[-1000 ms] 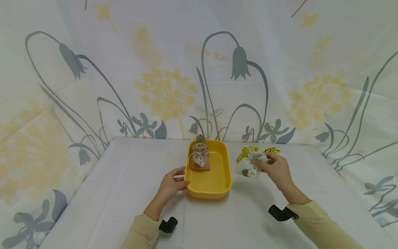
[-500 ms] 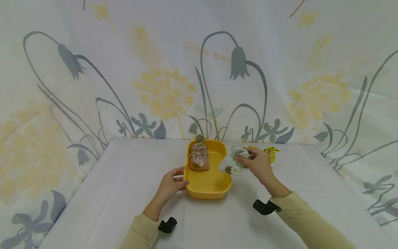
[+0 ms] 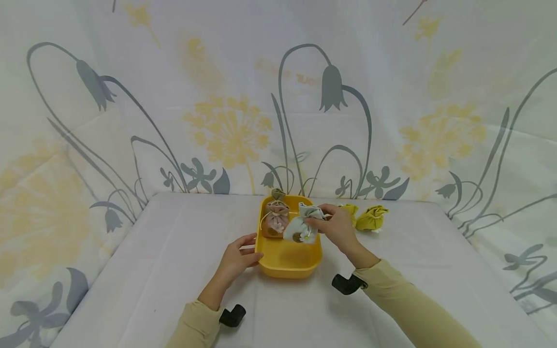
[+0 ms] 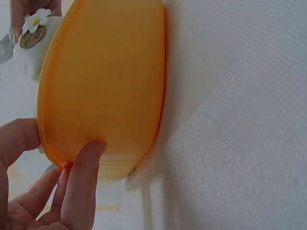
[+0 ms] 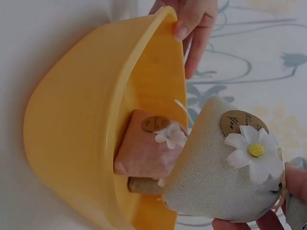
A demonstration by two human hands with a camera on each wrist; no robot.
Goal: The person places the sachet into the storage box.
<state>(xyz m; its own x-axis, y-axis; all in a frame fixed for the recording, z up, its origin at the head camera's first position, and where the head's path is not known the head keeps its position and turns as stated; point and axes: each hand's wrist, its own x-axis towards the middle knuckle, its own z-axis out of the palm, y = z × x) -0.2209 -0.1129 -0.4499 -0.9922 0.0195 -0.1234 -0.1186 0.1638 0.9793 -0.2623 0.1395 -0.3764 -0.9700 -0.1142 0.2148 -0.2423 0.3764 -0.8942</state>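
Note:
My right hand (image 3: 341, 229) pinches a pale grey-green drawstring sachet (image 3: 300, 231) by its gathered neck, over the yellow plastic tub (image 3: 289, 271). A white fabric daisy (image 5: 256, 151) and a round brown tag decorate the sachet's front. At the tub's left side, my left hand (image 3: 237, 257) grips the wall, thumb at the rim and fingers against the outside. Inside the tub lies a pink sachet (image 5: 144, 153) with a white flower, and beside it an olive-brown sachet (image 5: 144, 186), mostly hidden.
Two yellow-green sachets, one in plain view (image 3: 372, 219) and one partly behind my right hand (image 3: 350, 210), lie on the white-covered table (image 3: 174, 270) to the right of the tub. A flower-printed cloth (image 3: 235, 135) hangs behind the table.
My right hand has carried the pale sachet leftward from beside the yellow-green sachets to above the tub, uncovering more of them. The left hand keeps its hold on the tub.

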